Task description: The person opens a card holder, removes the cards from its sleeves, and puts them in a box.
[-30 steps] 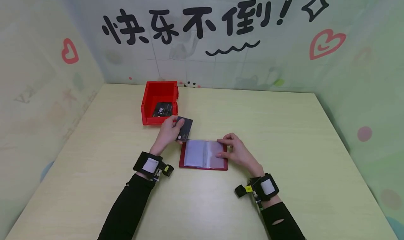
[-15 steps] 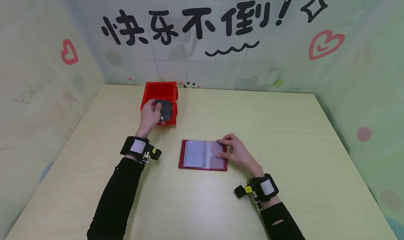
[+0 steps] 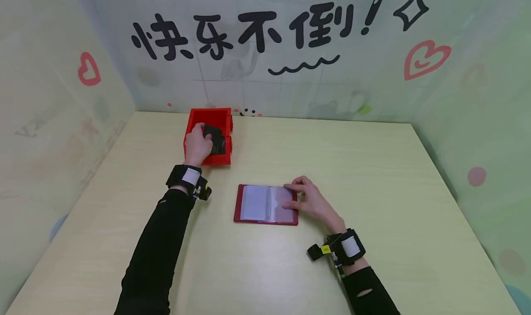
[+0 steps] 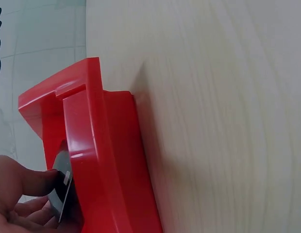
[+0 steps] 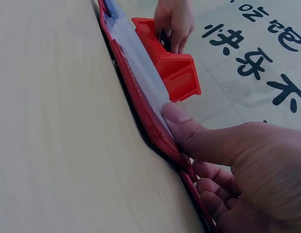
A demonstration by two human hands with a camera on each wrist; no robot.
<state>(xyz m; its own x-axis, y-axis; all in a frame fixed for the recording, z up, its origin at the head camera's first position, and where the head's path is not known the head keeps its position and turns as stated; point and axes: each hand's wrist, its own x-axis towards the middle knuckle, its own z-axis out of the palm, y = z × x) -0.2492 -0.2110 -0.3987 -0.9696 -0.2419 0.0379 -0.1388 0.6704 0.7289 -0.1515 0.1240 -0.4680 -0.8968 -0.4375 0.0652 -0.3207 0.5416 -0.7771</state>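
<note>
Reaching into the red bin (image 3: 220, 160), my left hand (image 3: 198, 145) holds a dark card (image 3: 214, 134) just inside its near end. The left wrist view shows the thumb against the card behind the bin wall (image 4: 111, 145); part of the card is hidden there. More dark cards lie underneath in the bin. A red card holder (image 3: 238, 204) lies spread on the table, with clear sleeves (image 3: 255, 203) on both sides. Its right edge is held by my right hand (image 3: 314, 203). In the right wrist view the thumb (image 5: 177, 114) presses the sleeve and the other fingers curl at the cover's edge.
The pale wooden table (image 3: 373, 177) is bounded by a printed backdrop (image 3: 249, 89) behind and at both sides. The bin stands at the back left, beyond the card holder. Each wrist wears a black camera strap (image 3: 346, 247).
My left hand has carried the dark card from beside the card holder back and left, then lowered it into the red bin. The right hand has stayed at the card holder.
</note>
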